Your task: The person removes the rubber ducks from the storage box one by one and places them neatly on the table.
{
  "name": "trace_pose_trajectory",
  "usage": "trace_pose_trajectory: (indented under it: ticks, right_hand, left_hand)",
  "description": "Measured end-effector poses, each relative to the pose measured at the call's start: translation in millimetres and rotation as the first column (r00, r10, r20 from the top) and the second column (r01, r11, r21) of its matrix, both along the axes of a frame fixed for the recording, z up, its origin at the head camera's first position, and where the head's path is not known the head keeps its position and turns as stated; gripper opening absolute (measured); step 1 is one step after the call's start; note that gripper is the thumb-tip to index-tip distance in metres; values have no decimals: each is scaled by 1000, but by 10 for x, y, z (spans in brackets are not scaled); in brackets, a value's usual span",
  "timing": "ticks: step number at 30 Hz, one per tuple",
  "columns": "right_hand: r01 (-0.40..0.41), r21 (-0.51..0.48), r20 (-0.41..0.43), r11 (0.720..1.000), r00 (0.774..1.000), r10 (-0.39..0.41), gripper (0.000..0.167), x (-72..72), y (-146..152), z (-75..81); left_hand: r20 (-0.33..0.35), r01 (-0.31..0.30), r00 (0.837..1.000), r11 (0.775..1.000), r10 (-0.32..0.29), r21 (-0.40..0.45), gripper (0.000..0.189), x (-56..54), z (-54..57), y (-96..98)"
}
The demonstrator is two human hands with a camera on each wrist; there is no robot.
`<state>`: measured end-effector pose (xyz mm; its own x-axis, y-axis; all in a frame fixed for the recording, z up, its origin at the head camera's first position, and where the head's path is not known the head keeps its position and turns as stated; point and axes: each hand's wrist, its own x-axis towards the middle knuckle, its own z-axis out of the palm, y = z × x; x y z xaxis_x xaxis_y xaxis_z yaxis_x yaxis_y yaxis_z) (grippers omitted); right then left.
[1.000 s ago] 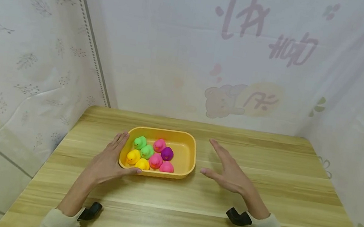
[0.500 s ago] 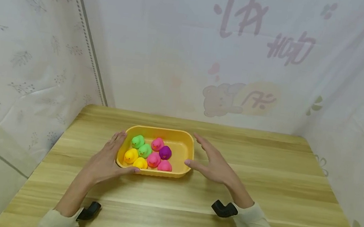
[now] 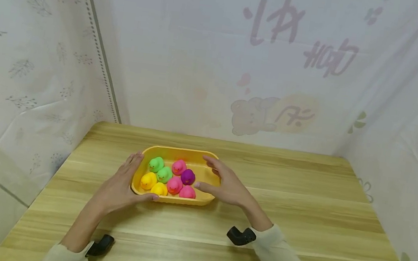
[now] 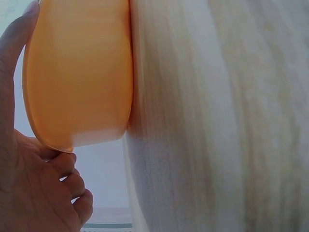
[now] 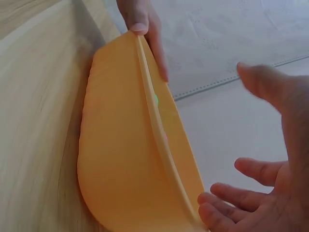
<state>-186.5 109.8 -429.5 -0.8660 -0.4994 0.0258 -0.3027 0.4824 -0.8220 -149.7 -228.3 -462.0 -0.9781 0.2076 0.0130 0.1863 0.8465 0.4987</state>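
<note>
A yellow plastic basket (image 3: pixel 186 154) stands on the table, with small rubber ducks in its left and middle part. They are two green ducks (image 3: pixel 164 174), two yellow ducks (image 3: pixel 149 181), three pink ducks (image 3: pixel 175 185) and one purple duck (image 3: pixel 188 177). My left hand (image 3: pixel 117 187) holds the basket's left end, thumb at the front rim and fingers along the left side. Over the basket's right end hovers my right hand (image 3: pixel 231 187), its thumb and fingers spread apart and holding nothing. Its thumb tip is close to the purple duck.
The wooden table (image 3: pixel 294 202) extends to the right and in front of the basket. A printed cloth (image 3: pixel 186 58) hangs behind the table and at both sides. A black wrist mount (image 3: pixel 241 236) sits at each sleeve cuff.
My right hand has moved left from beside the basket to over its right end. My left hand keeps its place on the basket, and the ducks lie as before.
</note>
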Motion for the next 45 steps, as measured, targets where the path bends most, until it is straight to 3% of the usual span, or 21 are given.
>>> trace_pose_trajectory:
  ticks: [12,22,30,45]
  right_hand:
    - [90,-31,166,995,983,-84,82,-83,-279,-2]
    - [149,6,232,989,962,-146,76,-158,-454,-25]
    - [190,31,318,981,929,-190,68,-229,-557,-83]
    - [228,103,356,968,900,-250,56,-281,-692,-185]
  left_hand:
    - [5,-7,1000,1000,7,5,133,15,1,5]
    - [2,-9,1000,1000,9,7,132,28,12,5]
    - [8,-5,1000,1000,5,15,132,22,1,8]
    - [-15,0,1000,1000,1,17,131,18,-18,-10]
